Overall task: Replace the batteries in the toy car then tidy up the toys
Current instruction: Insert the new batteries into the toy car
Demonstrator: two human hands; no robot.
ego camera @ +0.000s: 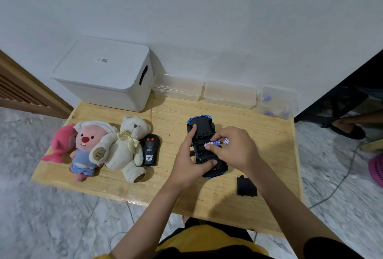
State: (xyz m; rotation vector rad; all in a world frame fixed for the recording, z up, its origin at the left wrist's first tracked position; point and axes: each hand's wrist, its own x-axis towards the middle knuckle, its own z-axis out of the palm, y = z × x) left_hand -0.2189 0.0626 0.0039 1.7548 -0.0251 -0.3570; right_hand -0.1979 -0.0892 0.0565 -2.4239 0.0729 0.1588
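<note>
Head view: toy car [204, 134] upside down on the wooden worktop [269, 134], right of centre, battery bay open and facing up. Left hand [189, 162] gripping the car, index finger laid along its far end, thumb pressed on its near end. Right hand [235, 149] curled over the car's right side, pinching batteries [216, 142] just above the open bay; two ends visible, exact count hard to tell. Black battery cover [246, 186] lying flat on the worktop, near the car's near end, under the right forearm. Left half of the worktop: pink plush [60, 144], plush in blue clothes [87, 144] and cream teddy bear [128, 144] lying in a row, touching one another, with a black remote control [150, 150] just beside the bear. White lidded storage box [103, 74] at the far left corner against the wall. Three clear plastic boxes [230, 94] lined up along the far edge to its right; small blue items inside the rightmost, too blurred to tell.
</note>
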